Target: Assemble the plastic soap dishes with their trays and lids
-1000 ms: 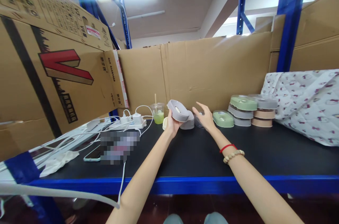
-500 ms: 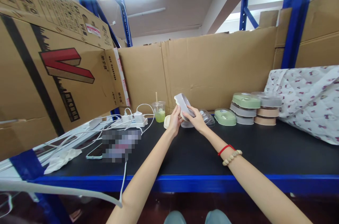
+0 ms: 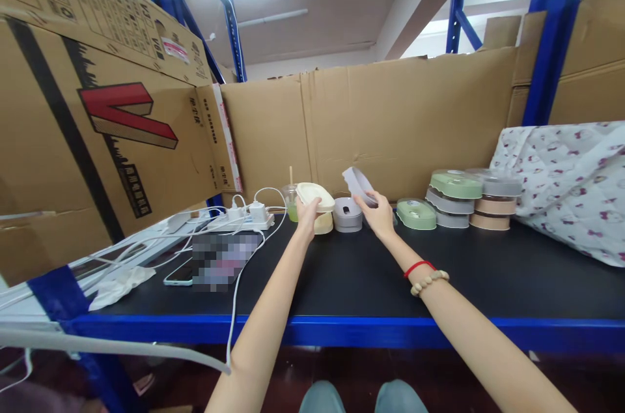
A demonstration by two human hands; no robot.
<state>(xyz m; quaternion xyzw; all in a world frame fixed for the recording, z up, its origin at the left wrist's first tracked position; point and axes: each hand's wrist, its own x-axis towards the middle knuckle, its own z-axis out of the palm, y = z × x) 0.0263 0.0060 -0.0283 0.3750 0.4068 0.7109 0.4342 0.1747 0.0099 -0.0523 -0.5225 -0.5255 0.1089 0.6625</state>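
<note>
A cream oval piece (image 3: 316, 197) is gripped in my left hand (image 3: 307, 216), raised over a yellowish container (image 3: 323, 224) on the black shelf. My right hand (image 3: 378, 212) holds a grey oval ring-like piece (image 3: 359, 184), tilted above the shelf. Between the hands stands a grey container (image 3: 348, 216) with a small dark opening on top. Behind my right hand, clear lids are mostly hidden. A green container (image 3: 416, 213) sits farther right.
Stacked green, grey and peach containers (image 3: 493, 204) stand at the right beside patterned fabric (image 3: 566, 185). A drink cup (image 3: 291, 204), power strip (image 3: 244, 221), cables and phone (image 3: 180, 275) lie left. A cardboard wall (image 3: 415, 126) rises behind.
My left hand has left the grey piece, moved left and taken hold of the cream piece. My right hand has moved right with the grey piece, uncovering the grey container.
</note>
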